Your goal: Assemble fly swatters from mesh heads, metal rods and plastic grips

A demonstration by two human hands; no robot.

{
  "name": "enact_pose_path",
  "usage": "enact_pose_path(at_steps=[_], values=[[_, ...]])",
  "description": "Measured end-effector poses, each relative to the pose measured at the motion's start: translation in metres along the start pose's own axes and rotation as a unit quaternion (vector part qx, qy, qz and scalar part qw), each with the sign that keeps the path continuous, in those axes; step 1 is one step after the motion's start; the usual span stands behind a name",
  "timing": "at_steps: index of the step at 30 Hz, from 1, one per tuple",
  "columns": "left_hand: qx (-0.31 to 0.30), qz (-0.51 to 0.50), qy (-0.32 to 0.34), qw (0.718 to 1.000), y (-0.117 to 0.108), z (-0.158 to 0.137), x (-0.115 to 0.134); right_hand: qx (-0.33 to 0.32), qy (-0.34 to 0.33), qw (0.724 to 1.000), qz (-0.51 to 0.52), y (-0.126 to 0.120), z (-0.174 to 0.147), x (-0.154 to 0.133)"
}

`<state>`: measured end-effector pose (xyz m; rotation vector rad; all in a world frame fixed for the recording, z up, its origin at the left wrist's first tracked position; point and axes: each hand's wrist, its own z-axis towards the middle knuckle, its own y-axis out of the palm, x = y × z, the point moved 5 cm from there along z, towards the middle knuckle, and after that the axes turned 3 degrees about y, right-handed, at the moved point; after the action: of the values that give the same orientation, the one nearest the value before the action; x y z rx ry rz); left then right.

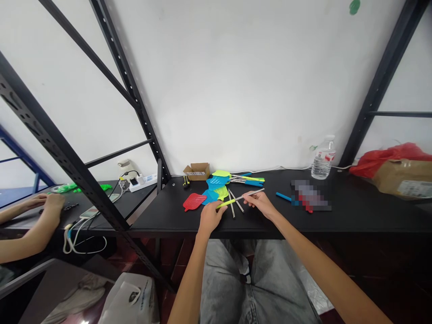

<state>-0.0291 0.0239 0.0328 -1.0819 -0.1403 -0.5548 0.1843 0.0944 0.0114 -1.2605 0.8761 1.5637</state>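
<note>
My left hand [209, 218] is closed around a yellow-green handle [227, 204] over the front of the black table. A thin metal rod [239, 197] runs out of that handle to the right, and my right hand [261, 204] pinches it, its tip showing past the fingers. Two loose metal rods [231, 208] lie between and below the hands. Just beyond my left hand are a red fly swatter head [194, 202], a blue head [209, 196] and a yellow-green head [221, 193]. Behind them lies a pile of fly swatters [218, 181] with blue and yellow-green handles.
A small open cardboard box [197, 171] stands by the wall. To the right are a blue handle [284, 196], a blurred-out patch, a water bottle [323, 158] and a larger carton [405, 179]. A metal shelf post [67, 144] separates another person's hands [50, 201] at left.
</note>
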Motion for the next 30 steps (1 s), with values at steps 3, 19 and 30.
enact_pose_path(at_steps=[3, 19, 30], values=[[0.002, 0.0, 0.001, 1.0, 0.0, 0.0, 0.0, -0.002, 0.0, 1.0, 0.009, 0.0, 0.0, -0.001], [0.001, 0.008, -0.011, 1.0, 0.001, 0.0, -0.003, 0.083, 0.022, 0.99, 0.108, -0.011, 0.004, 0.006], [-0.006, 0.011, -0.016, 1.0, 0.002, 0.0, -0.004, 0.082, 0.007, 0.994, 0.067, -0.012, 0.004, 0.006]])
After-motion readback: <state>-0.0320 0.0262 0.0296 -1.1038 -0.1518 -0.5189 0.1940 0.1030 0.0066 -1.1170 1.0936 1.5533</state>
